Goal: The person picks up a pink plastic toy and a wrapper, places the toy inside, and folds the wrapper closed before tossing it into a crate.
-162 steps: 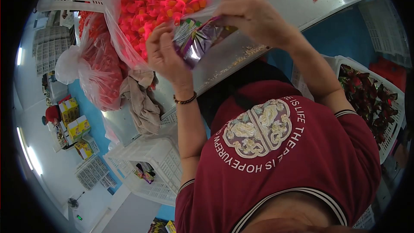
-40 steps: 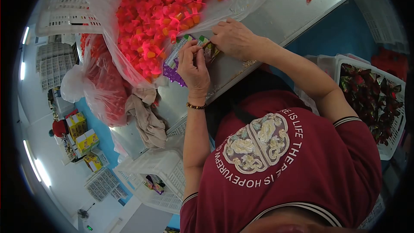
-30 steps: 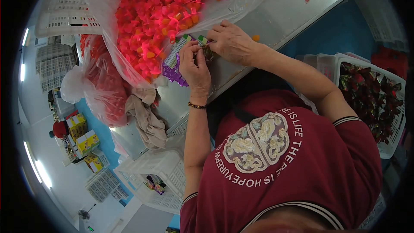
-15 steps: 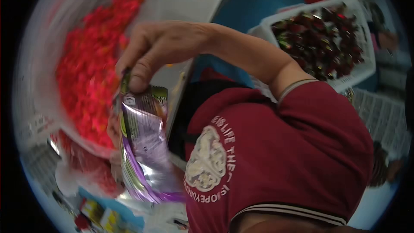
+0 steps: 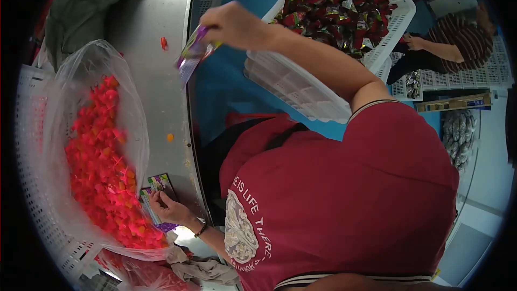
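Note:
My right hand is closed on a shiny purple, silver and green foil packet, pinching its upper end. The packet hangs tilted over the table's edge, slightly smeared by motion. On the metal table, my left hand has its fingertips closed at flat purple-and-green packets. Beside that hand stands a large clear plastic bag filled with small bright red-pink pieces, some with orange parts. A dark bracelet is on my left wrist.
A white slatted basket piled with dark red-and-green packets stands beyond my right arm. Dark green cloth lies at the table's far end. One red piece and one orange piece lie loose. Another person is behind the basket.
My right hand has carried the packet from beside the bag to the table's edge, towards the basket. My left hand, mostly hidden behind the packet before, now shows at the flat packets.

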A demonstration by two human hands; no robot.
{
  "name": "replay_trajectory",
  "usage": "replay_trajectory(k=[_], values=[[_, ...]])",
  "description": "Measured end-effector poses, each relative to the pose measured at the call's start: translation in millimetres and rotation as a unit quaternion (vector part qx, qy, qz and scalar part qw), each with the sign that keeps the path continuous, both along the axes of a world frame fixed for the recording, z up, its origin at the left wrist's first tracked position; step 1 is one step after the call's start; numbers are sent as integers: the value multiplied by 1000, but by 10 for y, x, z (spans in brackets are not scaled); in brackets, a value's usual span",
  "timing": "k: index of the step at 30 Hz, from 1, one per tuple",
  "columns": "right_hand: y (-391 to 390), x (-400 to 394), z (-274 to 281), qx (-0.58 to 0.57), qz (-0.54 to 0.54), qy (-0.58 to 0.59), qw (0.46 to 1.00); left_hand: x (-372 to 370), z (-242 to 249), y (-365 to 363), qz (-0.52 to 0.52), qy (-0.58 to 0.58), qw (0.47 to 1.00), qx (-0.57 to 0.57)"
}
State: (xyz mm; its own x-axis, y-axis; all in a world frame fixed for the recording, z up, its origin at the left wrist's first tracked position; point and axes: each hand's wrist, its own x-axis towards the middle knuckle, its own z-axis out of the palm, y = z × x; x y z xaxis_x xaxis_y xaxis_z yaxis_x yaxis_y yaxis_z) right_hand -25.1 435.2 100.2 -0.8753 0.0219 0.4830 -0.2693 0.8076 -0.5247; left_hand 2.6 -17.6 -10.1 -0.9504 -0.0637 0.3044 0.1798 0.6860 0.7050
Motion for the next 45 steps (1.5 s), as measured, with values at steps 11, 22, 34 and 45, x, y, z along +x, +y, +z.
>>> replay_trajectory(k=[11, 22, 34, 45], values=[[2914, 2396, -499, 73, -723, -169, 665, 2, 65, 33, -36, 17, 990, -137], [2098, 1933, -420, 211, -533, -513, 639, 17, 71, 122, -15, 51, 979, -197], [-1378, -1355, -378, 27, 196, -107, 974, 70, 162, 270, 34, 14, 978, -206], [-2455, -2348, -945, 62, 50, -86, 993, 9, 147, 332, 90, 22, 982, -164]])
